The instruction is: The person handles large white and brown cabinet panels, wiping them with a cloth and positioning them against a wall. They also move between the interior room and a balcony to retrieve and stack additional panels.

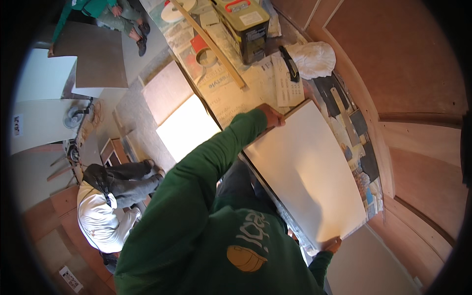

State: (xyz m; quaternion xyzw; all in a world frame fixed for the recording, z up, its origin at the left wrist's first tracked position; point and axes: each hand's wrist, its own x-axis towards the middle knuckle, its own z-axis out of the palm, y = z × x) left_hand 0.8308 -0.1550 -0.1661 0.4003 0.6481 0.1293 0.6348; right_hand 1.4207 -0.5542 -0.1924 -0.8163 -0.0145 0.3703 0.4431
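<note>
A white rectangular panel (305,167) lies in front of me over the littered worktop. My left hand (273,117) is closed on its far left corner, the thumb on top and the other fingers mostly hidden beneath. At the opposite, near right end, my right hand (332,244) grips the panel's edge. Past the left hand lie a printed sheet (287,86) and a black-handled utility knife (290,64). My own shadow falls across the panel's white face.
On the worktop are a large square tin (243,29), a wooden strip (216,49), a tape roll (206,57), a white cloth bundle (312,59) and scattered scraper blades (344,115). Wooden panelling (403,59) bounds the right. At left, one person bends in a white shirt (101,216); another wears green (93,7).
</note>
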